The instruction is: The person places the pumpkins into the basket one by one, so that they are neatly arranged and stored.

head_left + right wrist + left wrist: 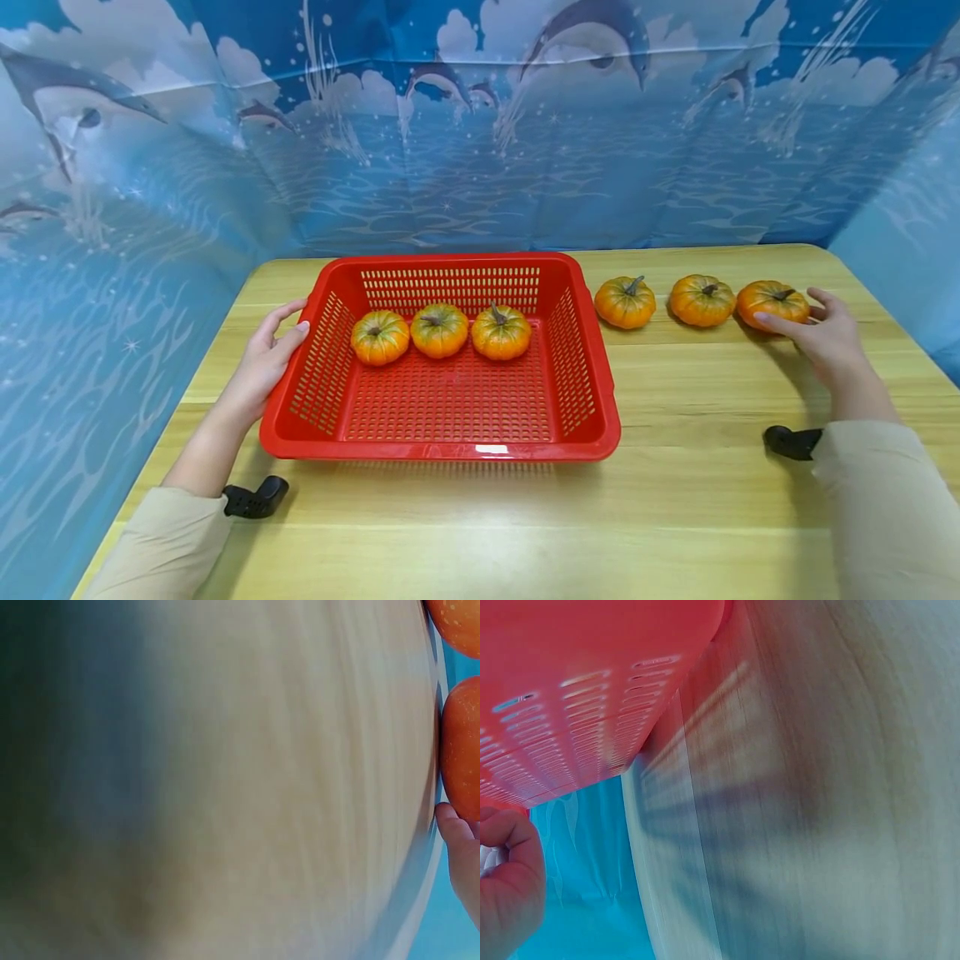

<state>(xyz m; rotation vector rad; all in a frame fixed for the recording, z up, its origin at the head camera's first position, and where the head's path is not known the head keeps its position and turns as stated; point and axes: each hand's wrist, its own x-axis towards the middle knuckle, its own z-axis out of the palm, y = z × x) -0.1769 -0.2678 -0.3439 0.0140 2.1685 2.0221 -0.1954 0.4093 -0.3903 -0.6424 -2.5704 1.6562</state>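
At the left side of a red plastic basket [442,451], my left hand [272,354] grips the rim; the left wrist view shows the basket's slotted outer wall [592,645] beside the curled hand [510,885]. Three small orange pumpkins [439,331] sit in a row inside, towards the back. Far to the right, my right hand [828,346] holds the rightmost pumpkin [761,300] on the table, thumb at its front and fingers at its right side. That pumpkin [463,750] is partly cut off in the right wrist view.
Two more pumpkins, one beside the basket [624,304] and one in the middle of the row [702,302], stand on the wooden table [697,500]. A blue dolphin-print cloth [480,183] hangs behind the table and along its sides.
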